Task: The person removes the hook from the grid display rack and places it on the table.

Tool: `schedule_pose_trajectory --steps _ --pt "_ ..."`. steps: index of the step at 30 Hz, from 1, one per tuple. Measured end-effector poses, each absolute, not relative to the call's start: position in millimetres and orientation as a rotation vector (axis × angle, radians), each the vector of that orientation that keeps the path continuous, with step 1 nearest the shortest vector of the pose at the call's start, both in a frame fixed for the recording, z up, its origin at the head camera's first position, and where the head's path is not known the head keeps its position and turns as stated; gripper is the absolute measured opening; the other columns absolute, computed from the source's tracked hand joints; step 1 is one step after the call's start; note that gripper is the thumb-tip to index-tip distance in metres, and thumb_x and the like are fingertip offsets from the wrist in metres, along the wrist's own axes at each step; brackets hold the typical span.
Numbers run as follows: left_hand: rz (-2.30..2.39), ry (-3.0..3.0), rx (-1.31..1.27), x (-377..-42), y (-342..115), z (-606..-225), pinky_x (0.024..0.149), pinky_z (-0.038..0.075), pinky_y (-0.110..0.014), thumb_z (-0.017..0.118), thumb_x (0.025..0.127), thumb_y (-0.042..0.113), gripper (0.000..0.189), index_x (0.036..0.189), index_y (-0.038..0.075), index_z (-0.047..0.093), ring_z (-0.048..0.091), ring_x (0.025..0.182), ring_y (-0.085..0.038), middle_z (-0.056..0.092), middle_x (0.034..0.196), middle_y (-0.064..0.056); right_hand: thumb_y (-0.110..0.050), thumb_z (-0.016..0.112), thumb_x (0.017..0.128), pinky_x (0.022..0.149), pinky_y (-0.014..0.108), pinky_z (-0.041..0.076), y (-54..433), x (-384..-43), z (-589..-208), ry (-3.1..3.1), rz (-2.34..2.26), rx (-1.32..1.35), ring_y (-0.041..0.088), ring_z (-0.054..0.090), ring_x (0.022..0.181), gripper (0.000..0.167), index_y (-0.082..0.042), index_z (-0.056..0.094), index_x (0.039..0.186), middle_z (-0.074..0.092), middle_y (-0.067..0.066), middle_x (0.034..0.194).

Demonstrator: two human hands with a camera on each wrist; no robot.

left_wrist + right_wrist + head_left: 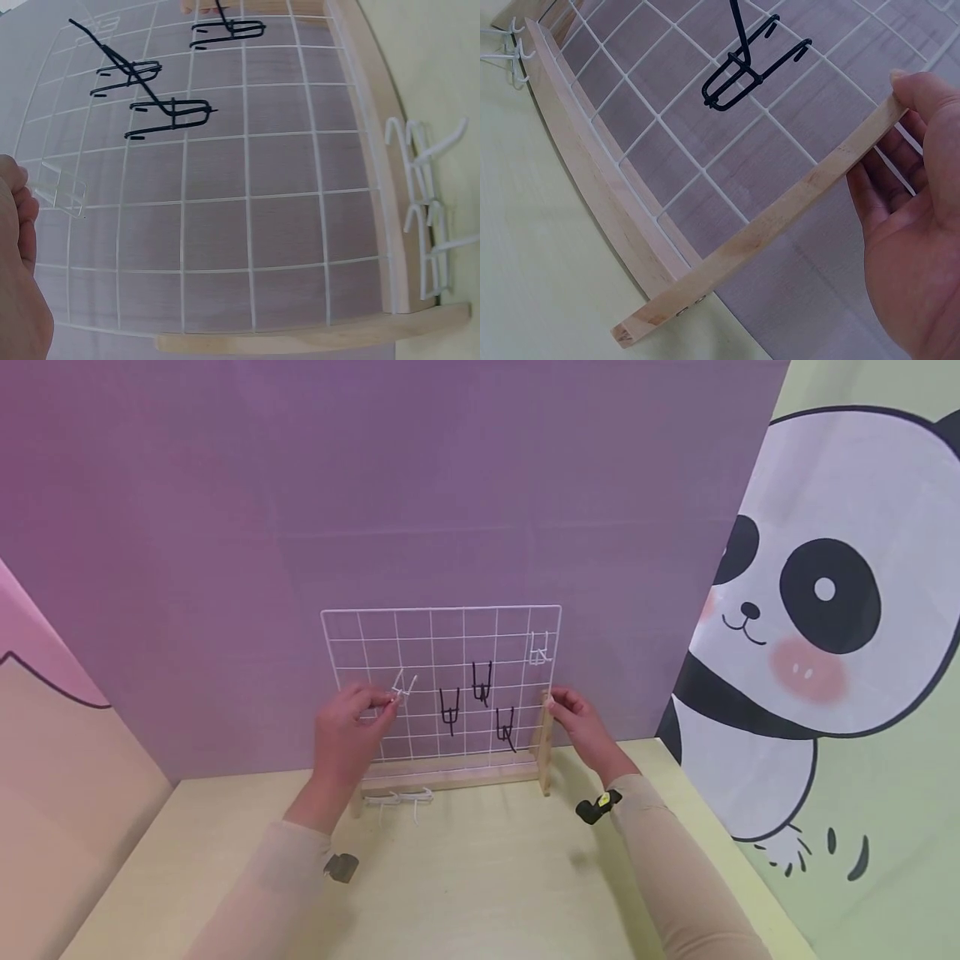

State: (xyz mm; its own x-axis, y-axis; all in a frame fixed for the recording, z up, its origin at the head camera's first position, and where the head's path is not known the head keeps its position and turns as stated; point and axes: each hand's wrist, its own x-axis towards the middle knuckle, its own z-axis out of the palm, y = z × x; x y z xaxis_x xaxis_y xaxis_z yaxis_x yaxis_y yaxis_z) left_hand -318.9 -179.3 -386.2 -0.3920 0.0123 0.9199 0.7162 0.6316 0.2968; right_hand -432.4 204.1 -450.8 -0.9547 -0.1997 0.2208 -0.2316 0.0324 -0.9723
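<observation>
A white wire grid panel [447, 753] stands upright in a wooden frame on the table. At its left side my left hand [348, 727] pinches a white wire hook [403, 692] by its arm, the prongs pointing up in front of the mesh. In the left wrist view that white hook [66, 196] shows beside the fingertips. On the opposite side my right hand [583, 731] grips the top of the wooden upright [757, 236] and the panel's edge. Three black hooks hang on the mesh, among them a lower right one [505, 727]. Another white hook [538, 652] hangs at the upper right.
Two white hooks [435, 247] lie on the table in front of the frame's wooden base [450, 783], toward its left end. A purple backdrop [450, 485] rises behind the grid. A panda-printed sheet [862, 760] covers the right side.
</observation>
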Motion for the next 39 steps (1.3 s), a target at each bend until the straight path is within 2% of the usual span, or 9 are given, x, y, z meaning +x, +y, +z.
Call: schedule_pose_trajectory --steps 5,10,16,19,25,28,33,35,39 --pt "-0.863 -1.853 -0.595 -314 -182 -392 0.082 0.052 -0.015 0.085 0.089 -0.005 0.009 0.095 0.000 0.081 0.075 0.082 -0.030 0.077 0.090 -0.011 -0.022 0.062 0.115 0.132 0.054 0.033 204 -432 -450 -2.242 2.105 0.486 0.032 0.055 0.142 0.040 0.002 0.059 0.147 0.062 0.023 0.149" --pt "-0.831 -1.865 -0.597 -311 -184 -401 0.079 0.053 -0.026 0.086 0.090 -0.001 0.007 0.095 0.002 0.081 0.074 0.082 -0.030 0.078 0.090 -0.010 -0.021 0.060 0.116 0.132 0.054 0.032 205 -430 -450 -2.278 2.074 0.475 0.032 0.054 0.144 0.039 0.001 0.059 0.148 0.063 0.019 0.149" --pt "-0.806 -1.863 -0.606 -309 -184 -413 0.074 0.057 -0.032 0.088 0.084 -0.008 0.016 0.093 0.003 0.080 0.072 0.079 -0.027 0.076 0.088 -0.008 -0.023 0.060 0.116 0.133 0.053 0.031 204 -428 -449 -2.281 2.090 0.474 0.033 0.052 0.147 0.040 0.000 0.058 0.149 0.061 0.020 0.151" --pt "-0.796 -1.864 -0.612 -308 -182 -415 0.072 0.059 -0.030 0.090 0.080 -0.012 0.022 0.092 0.004 0.080 0.072 0.078 -0.025 0.076 0.088 -0.006 -0.022 0.060 0.116 0.132 0.052 0.032 203 -428 -448 -2.261 2.109 0.471 0.033 0.052 0.145 0.039 0.001 0.058 0.148 0.060 0.022 0.150" --pt "-0.781 -1.902 -0.618 -307 -182 -421 0.077 0.060 -0.030 0.090 0.079 -0.013 0.024 0.092 0.004 0.079 0.075 0.081 -0.026 0.078 0.090 -0.007 -0.020 0.060 0.116 0.132 0.052 0.032 204 -428 -447 -2.249 2.123 0.451 0.033 0.053 0.144 0.037 0.001 0.059 0.147 0.061 0.022 0.149" --pt "-0.788 -1.937 -0.612 -307 -183 -425 0.074 0.061 -0.033 0.089 0.082 -0.010 0.021 0.094 0.004 0.080 0.075 0.082 -0.025 0.078 0.091 -0.006 -0.020 0.060 0.116 0.132 0.052 0.032 204 -427 -447 -2.249 2.121 0.445 0.033 0.052 0.145 0.037 0.001 0.059 0.147 0.061 0.021 0.149" --pt "-0.820 -1.981 -0.612 -307 -184 -433 0.064 0.056 -0.030 0.088 0.085 -0.006 0.017 0.093 0.005 0.079 0.073 0.080 -0.022 0.077 0.091 -0.005 -0.021 0.060 0.116 0.132 0.051 0.032 204 -427 -447 -2.253 2.115 0.446 0.034 0.052 0.147 0.037 0.000 0.059 0.147 0.061 0.020 0.149" --pt "-0.824 -1.989 -0.614 -307 -183 -436 0.065 0.057 -0.030 0.088 0.084 -0.007 0.019 0.093 0.006 0.079 0.073 0.081 -0.023 0.077 0.091 -0.005 -0.021 0.059 0.117 0.132 0.051 0.033 204 -427 -447 -2.257 2.109 0.448 0.033 0.052 0.146 0.037 0.000 0.059 0.147 0.061 0.019 0.149" --pt "-0.818 -1.986 -0.623 -308 -182 -442 0.075 0.061 -0.030 0.089 0.083 -0.008 0.020 0.091 0.006 0.078 0.075 0.084 -0.023 0.077 0.091 -0.005 -0.020 0.060 0.116 0.131 0.051 0.034 204 -427 -447 -2.246 2.110 0.461 0.029 0.055 0.141 0.037 0.001 0.059 0.147 0.063 0.017 0.145"
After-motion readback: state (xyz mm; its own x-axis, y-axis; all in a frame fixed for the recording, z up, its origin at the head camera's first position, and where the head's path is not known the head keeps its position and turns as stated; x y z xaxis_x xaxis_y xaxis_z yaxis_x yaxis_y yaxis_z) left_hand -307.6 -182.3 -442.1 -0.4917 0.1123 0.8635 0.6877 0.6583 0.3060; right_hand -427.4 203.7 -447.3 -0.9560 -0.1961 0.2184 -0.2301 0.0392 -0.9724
